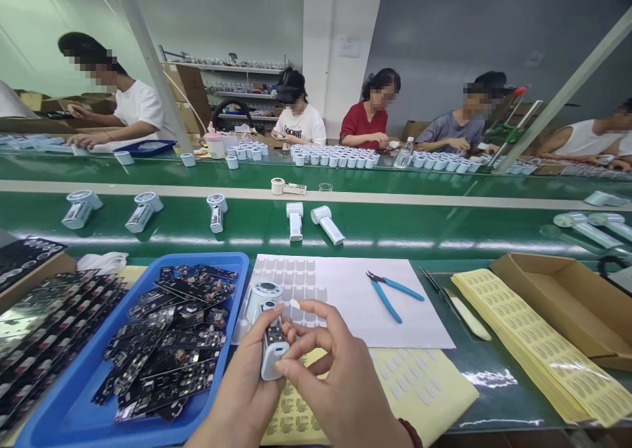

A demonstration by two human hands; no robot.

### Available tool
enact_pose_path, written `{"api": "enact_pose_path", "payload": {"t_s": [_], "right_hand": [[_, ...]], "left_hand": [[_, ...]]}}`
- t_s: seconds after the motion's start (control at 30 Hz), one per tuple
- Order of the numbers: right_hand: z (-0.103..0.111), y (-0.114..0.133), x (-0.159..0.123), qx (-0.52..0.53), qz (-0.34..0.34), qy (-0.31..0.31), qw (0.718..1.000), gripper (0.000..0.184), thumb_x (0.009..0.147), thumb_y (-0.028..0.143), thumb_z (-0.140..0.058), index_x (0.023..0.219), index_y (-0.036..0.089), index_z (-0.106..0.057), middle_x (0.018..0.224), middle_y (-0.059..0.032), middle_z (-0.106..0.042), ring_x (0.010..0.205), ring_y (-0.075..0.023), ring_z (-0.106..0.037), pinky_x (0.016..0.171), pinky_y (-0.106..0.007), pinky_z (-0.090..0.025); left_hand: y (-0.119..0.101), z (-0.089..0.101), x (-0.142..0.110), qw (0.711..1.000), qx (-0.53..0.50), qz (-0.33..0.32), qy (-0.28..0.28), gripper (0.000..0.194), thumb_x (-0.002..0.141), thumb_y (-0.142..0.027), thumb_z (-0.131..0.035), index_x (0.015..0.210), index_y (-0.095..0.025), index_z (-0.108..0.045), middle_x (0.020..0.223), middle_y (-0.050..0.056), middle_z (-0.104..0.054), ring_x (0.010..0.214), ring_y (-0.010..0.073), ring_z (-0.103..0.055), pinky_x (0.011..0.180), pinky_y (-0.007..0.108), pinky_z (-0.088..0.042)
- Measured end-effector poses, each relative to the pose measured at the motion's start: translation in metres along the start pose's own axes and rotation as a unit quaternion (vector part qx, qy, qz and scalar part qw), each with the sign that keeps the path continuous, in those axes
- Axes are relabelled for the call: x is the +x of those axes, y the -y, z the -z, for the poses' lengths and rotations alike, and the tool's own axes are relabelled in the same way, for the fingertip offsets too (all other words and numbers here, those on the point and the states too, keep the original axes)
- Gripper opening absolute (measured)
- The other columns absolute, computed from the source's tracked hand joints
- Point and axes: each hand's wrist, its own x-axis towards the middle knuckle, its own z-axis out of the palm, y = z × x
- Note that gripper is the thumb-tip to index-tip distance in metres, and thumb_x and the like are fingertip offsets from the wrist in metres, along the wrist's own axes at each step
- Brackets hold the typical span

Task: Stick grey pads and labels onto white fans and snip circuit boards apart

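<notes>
My left hand [244,385] is closed round a small pale-blue handheld fan body [269,333], whose round head points away from me and whose open handle shows a dark circuit board. My right hand [328,375] is beside it, thumb and forefinger pinched on a tiny white sticker [295,304] just above the handle. Under both hands lie a white sheet of sticker pads [345,290] and a yellow backing sheet [419,389].
A blue tray [64,402] of black circuit boards sits at my left, with more boards further left. Blue cutters [390,290], tweezers [437,289] and yellow sticker sheets [533,343] lie at right, beside a cardboard box [567,297]. Several fan bodies lie on the green conveyor [395,227]; people work across it.
</notes>
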Motion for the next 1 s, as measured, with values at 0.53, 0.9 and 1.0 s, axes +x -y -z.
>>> {"api": "enact_pose_path", "payload": {"t_s": [0.53, 0.9, 1.0], "right_hand": [[0.033, -0.074, -0.033, -0.12, 0.001, 0.022, 0.992, 0.008, 0.085, 0.02, -0.062, 0.077, 0.022, -0.06, 0.103, -0.0034, -0.063, 0.078, -0.016, -0.064, 0.06, -0.024, -0.047], [0.037, -0.085, -0.041, -0.145, 0.085, 0.04, 0.985, 0.012, 0.086, 0.018, -0.06, 0.076, 0.022, -0.055, 0.089, -0.002, -0.063, 0.073, -0.0151, -0.06, 0.063, -0.025, -0.045], [0.043, -0.075, -0.038, -0.111, 0.058, 0.051, 0.991, 0.012, 0.087, 0.022, -0.063, 0.076, 0.022, -0.057, 0.089, -0.0016, -0.061, 0.065, -0.0126, -0.055, 0.053, -0.022, -0.04]], "left_hand": [[0.01, 0.054, 0.011, 0.941, 0.308, -0.129, 0.057, 0.01, 0.065, -0.015, -0.073, 0.075, -0.014, -0.071, 0.077, 0.006, -0.072, 0.083, 0.0216, -0.071, 0.084, 0.029, -0.055], [0.016, 0.057, 0.014, 0.916, 0.363, -0.162, 0.046, 0.016, 0.061, -0.02, -0.074, 0.076, -0.017, -0.071, 0.086, 0.01, -0.077, 0.09, 0.0274, -0.071, 0.086, 0.034, -0.051], [0.016, 0.057, 0.014, 0.906, 0.391, -0.157, 0.035, 0.02, 0.062, -0.023, -0.077, 0.08, -0.017, -0.072, 0.091, 0.011, -0.077, 0.087, 0.0269, -0.071, 0.081, 0.034, -0.051]]}}
